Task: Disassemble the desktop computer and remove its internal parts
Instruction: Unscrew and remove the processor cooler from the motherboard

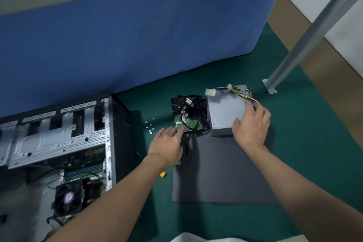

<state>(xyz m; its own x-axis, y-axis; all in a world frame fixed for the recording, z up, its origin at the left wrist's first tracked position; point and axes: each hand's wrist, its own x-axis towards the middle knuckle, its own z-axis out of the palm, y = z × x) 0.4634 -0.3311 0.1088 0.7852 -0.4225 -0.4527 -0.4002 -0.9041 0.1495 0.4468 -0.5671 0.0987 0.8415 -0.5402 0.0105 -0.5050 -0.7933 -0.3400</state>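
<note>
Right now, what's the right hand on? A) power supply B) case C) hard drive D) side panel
A: the right hand lies spread on top of the grey power supply; the left hand touches the hard drive.

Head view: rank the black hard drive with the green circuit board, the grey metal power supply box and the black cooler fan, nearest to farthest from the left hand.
1. Black hard drive with green circuit board, at the fingers of the left hand.
2. Grey metal power supply box, to the right.
3. Black cooler fan, far lower left.
</note>
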